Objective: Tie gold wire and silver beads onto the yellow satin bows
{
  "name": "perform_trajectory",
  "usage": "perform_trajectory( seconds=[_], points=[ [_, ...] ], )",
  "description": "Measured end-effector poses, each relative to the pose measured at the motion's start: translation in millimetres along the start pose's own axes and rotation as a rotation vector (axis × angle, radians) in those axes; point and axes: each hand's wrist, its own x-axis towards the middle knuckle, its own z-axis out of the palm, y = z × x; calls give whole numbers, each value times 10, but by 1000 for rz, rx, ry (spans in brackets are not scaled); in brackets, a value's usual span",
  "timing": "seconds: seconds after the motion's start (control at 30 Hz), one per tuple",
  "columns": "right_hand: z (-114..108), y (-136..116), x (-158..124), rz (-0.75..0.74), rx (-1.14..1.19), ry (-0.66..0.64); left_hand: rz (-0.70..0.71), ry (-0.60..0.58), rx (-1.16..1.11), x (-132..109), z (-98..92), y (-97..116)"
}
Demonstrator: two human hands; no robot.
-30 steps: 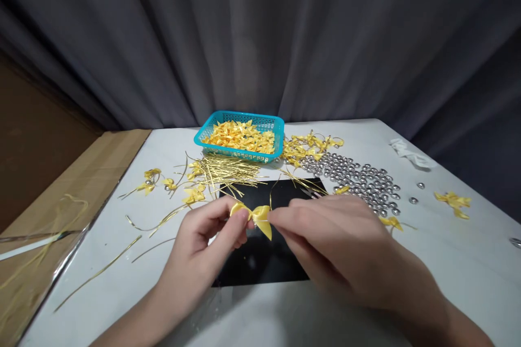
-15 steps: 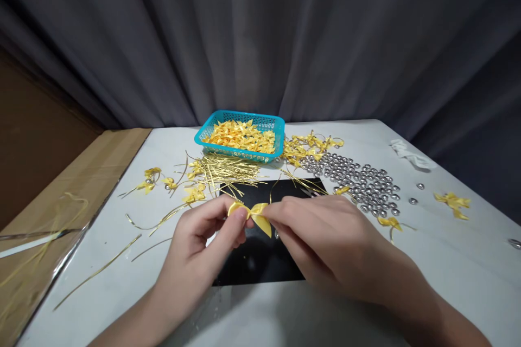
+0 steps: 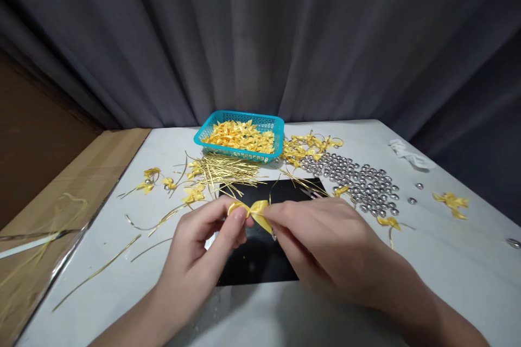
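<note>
A yellow ribbon bow (image 3: pixel 259 210) is held between my two hands above a black mat (image 3: pixel 260 260). My left hand (image 3: pixel 209 238) pinches its left loop between thumb and fingers. On the other side, the fingertips of my right hand (image 3: pixel 325 238) are closed on the right loop. A small shiny silver piece (image 3: pixel 274 236) shows just under the bow by my right fingers; whether it is attached, I cannot tell. Behind my hands lies a pile of gold twist ties (image 3: pixel 230 169).
A blue basket (image 3: pixel 207 140) of yellow bows stands at the back. Right of it lie finished-looking bows with ties (image 3: pixel 309 146) and many silver beads (image 3: pixel 362 184). A crumpled white scrap (image 3: pixel 411 156) is at the far right, cardboard (image 3: pixel 109 157) at the left.
My hands stay in nearly the same place. The bow's right loop has turned slightly, and the silver piece now shows nearer its lower tip.
</note>
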Motion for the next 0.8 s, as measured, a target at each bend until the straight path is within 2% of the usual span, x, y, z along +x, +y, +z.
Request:
perform_trajectory(
  seconds=[0.27,0.53,0.67,0.8],
  points=[
    [39,-43,-15,2,-67,44,54,8,51,-19,20,-17],
    [162,-130,-27,81,-50,109,153,121,198,-33,61,-28],
    [250,-142,-38,67,-52,205,296,210,338,-74,68,-68],
    [332,-174,-43,94,-63,342,559,314,619,-106,89,-84]
  ],
)
